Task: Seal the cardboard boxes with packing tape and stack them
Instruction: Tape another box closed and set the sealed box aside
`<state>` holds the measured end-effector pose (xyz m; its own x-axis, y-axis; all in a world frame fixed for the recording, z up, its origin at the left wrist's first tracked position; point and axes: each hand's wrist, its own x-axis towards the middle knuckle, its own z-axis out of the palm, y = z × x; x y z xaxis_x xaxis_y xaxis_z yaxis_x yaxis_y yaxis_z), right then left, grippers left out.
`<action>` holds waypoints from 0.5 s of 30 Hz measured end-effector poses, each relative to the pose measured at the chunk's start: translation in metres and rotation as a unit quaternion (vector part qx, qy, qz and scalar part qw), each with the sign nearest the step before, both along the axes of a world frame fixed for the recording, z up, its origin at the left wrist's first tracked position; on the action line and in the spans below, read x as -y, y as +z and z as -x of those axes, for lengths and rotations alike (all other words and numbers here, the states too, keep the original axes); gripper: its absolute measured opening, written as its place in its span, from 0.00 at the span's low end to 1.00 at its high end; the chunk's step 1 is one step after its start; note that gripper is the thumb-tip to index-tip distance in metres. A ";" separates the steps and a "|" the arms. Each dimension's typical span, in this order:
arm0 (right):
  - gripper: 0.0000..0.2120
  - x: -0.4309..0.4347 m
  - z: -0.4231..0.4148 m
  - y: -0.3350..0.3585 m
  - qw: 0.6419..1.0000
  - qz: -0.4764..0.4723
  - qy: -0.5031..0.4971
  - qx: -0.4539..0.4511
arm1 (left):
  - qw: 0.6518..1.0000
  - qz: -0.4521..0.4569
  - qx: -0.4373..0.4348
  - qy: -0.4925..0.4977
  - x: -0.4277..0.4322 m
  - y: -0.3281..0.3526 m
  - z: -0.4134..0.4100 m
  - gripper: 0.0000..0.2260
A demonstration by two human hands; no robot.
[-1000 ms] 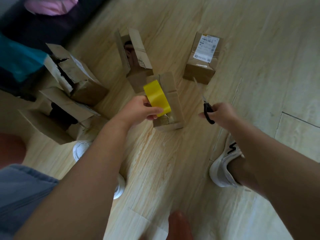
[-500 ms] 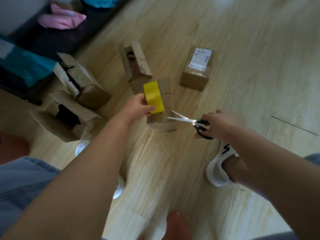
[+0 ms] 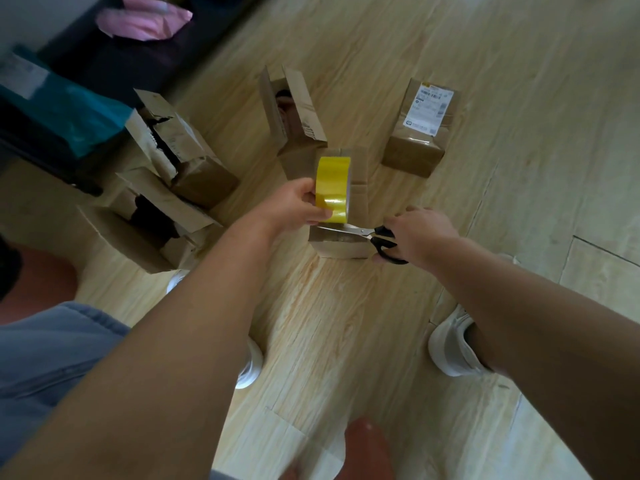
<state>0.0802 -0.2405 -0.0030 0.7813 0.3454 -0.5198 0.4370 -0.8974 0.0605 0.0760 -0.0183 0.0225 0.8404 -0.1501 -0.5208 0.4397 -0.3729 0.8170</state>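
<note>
My left hand point(image 3: 294, 202) grips a yellow roll of packing tape point(image 3: 333, 188) just above a small closed cardboard box point(image 3: 346, 242) on the floor. My right hand point(image 3: 419, 233) holds black-handled scissors point(image 3: 367, 233); their blades lie open right under the roll, over the box's near end. Behind this box stands an open box point(image 3: 294, 116) with raised flaps. A closed box with a white label point(image 3: 420, 129) sits to the right. Two torn open boxes point(image 3: 173, 157) lie at the left.
The wooden floor point(image 3: 502, 81) stretches to the right and far side. A dark low piece of furniture point(image 3: 138, 57) with pink and teal bags stands at the upper left. My white shoes point(image 3: 450, 344) stand near the bottom.
My right hand swung the scissors from pointing up to lying level, then brought the blades in under the tape roll. The left hand turned the roll slightly above the box.
</note>
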 end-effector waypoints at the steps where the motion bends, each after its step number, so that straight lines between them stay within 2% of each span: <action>1: 0.33 -0.002 -0.001 0.000 1.000 0.006 -0.009 -0.011 | 1.000 -0.002 0.000 0.002 -0.001 -0.001 0.000 0.19; 6: 0.29 -0.007 -0.004 -0.004 0.997 0.030 -0.052 -0.048 | 1.000 -0.008 0.004 0.001 -0.001 -0.002 0.001 0.19; 9: 0.27 -0.006 -0.005 -0.005 0.997 0.020 -0.055 -0.040 | 1.000 -0.018 0.010 -0.003 0.001 -0.003 0.002 0.19; 15: 0.30 -0.005 0.001 -0.008 0.996 0.033 -0.059 -0.054 | 0.999 -0.035 0.030 0.010 0.005 0.001 0.006 0.18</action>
